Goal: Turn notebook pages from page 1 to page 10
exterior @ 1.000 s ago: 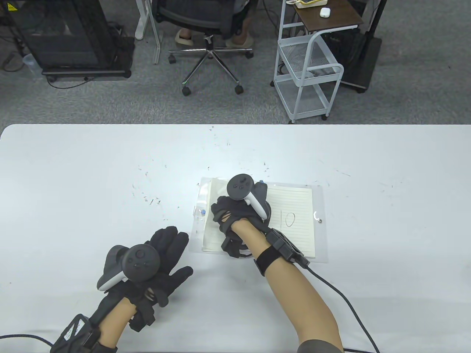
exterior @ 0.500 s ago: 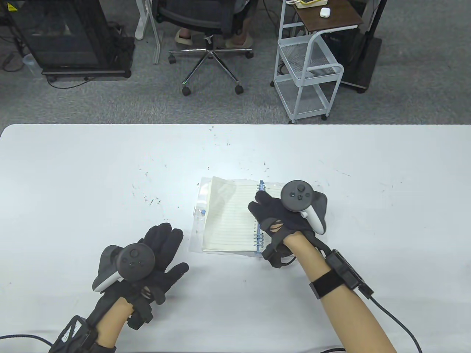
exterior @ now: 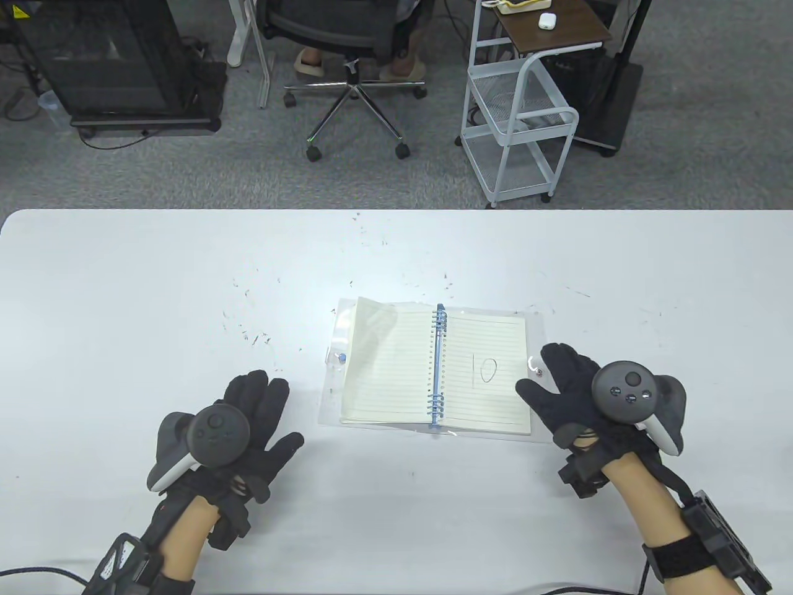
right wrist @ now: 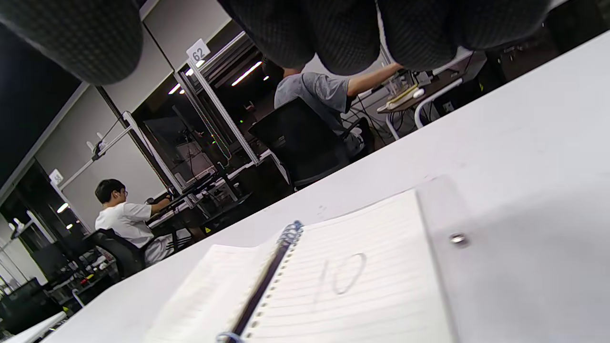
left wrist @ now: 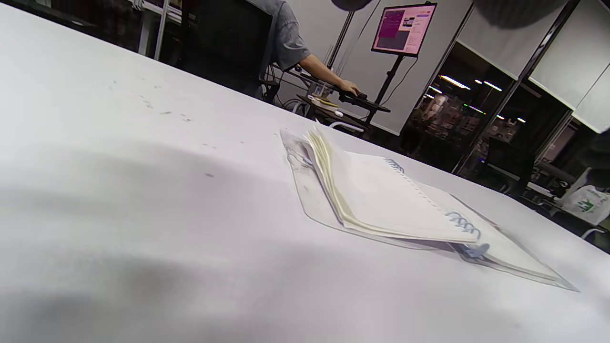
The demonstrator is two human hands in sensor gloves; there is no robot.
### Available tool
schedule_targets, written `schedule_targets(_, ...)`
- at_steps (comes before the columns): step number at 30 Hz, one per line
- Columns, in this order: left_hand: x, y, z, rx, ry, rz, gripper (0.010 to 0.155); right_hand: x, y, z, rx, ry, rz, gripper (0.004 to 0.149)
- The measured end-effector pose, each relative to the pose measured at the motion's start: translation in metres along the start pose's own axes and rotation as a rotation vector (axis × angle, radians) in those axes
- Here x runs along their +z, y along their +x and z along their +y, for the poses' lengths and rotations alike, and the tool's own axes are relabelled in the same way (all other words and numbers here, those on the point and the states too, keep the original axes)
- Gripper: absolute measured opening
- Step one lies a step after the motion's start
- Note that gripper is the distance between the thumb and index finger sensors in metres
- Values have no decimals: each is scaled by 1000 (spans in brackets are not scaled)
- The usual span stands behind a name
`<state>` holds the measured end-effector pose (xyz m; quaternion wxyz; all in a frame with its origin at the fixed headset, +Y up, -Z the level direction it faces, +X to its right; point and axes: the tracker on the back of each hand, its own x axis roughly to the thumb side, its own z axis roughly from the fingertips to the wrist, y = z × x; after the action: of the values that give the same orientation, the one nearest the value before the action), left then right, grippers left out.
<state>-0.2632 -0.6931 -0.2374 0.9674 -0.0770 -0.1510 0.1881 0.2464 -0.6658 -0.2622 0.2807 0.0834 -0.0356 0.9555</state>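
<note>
A spiral notebook [exterior: 433, 369] lies open on the white table [exterior: 155, 297], inside a clear plastic cover. Its right page shows a handwritten "10" [exterior: 484, 369]; the left page is blank lined paper with its top corner slightly lifted. My left hand [exterior: 257, 412] rests flat on the table left of the notebook, fingers spread, holding nothing. My right hand [exterior: 554, 387] lies open at the notebook's right edge, over the clear cover, holding nothing. The notebook also shows in the left wrist view [left wrist: 381, 200] and in the right wrist view [right wrist: 343, 276], with the "10" readable there.
Small dark specks are scattered on the table behind and left of the notebook [exterior: 254, 338]. Beyond the far edge stand an office chair [exterior: 350, 56], a white wire cart [exterior: 520, 118] and a black cabinet [exterior: 105, 62]. Cables trail from both wrists.
My right hand has drawn back from the left page across the spine to the notebook's right edge, uncovering both pages. My left hand has slid a little toward me and left.
</note>
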Motion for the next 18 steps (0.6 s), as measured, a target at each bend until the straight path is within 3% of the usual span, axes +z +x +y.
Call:
schedule_targets(4,2,-5,2,-11,27,31,85,12,-14,-3,84,-25,-27,84)
schedule_targets(10,5,-10,8,-42,77,62,85,20,-31,6,274,91,-62,96)
schedule_targets(12,6,-10,9,-48,87,64,85,21,-31,9,341,136,-64,97)
schedule_targets(18,6,-4,9,-66,103,48,85,21,-26,14,413,126,-85,96)
